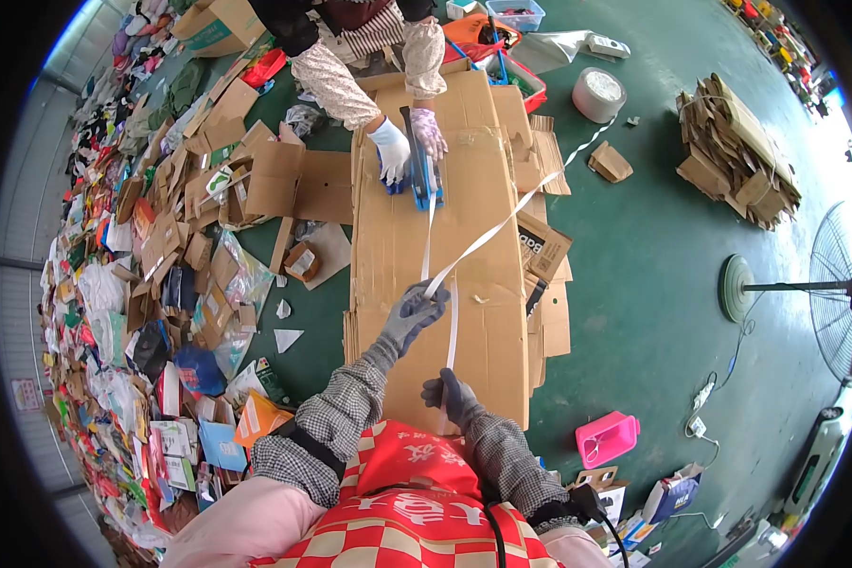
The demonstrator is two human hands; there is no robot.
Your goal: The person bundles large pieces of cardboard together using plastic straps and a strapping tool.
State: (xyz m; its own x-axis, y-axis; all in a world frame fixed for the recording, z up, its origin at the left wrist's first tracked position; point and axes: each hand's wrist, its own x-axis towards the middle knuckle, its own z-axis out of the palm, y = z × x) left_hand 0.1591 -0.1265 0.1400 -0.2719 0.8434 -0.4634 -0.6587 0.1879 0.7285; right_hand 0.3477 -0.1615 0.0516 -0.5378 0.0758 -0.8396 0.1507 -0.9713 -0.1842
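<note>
A white packing strap runs from a roll across a stack of flattened cardboard in front of me. My left hand, in a grey glove, is closed around the strap over the middle of the stack. Close to the stack's near end, my right hand, also gloved, has its fingers curled around the lower length of strap. Across from me, a co-worker's white-gloved hand and patterned-gloved hand are at a blue strapping tool, which sits on the strap's far part.
A strap roll stands on the green floor to the right. Beyond it are a tied cardboard bundle and a standing fan. A pink basket lies nearer me. Mixed waste heaps along the left.
</note>
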